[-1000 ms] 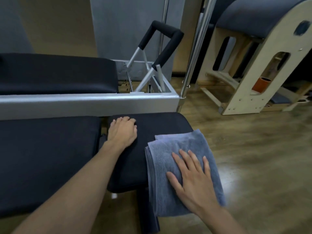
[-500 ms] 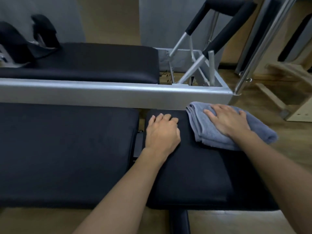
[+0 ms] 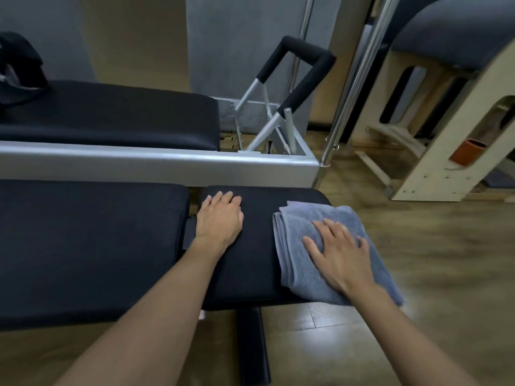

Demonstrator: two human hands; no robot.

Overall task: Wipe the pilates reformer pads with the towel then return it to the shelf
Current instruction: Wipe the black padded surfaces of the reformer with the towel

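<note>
Head view had both hands down on the small black pad (image 3: 250, 263). Right hand (image 3: 338, 253) lay flat, fingers spread, its grip apart and pressing rather than clutching the folded grey towel (image 3: 301, 246), which sat directly under that palm on the pad's right end, hanging a little over the edge toward the wooden floor (image 3: 434, 260). That flat press looked chosen to keep the folds together while rubbing. Left hand (image 3: 218, 218) rested open, grip clamped on nothing, near the pad's left edge, likely bracing the body and steadying the pad. Just left of it lay the long black pad (image 3: 92, 246); beyond both ran the silver frame rail (image 3: 156, 162). No shelf was visible, so wiping seemed underway.
</note>
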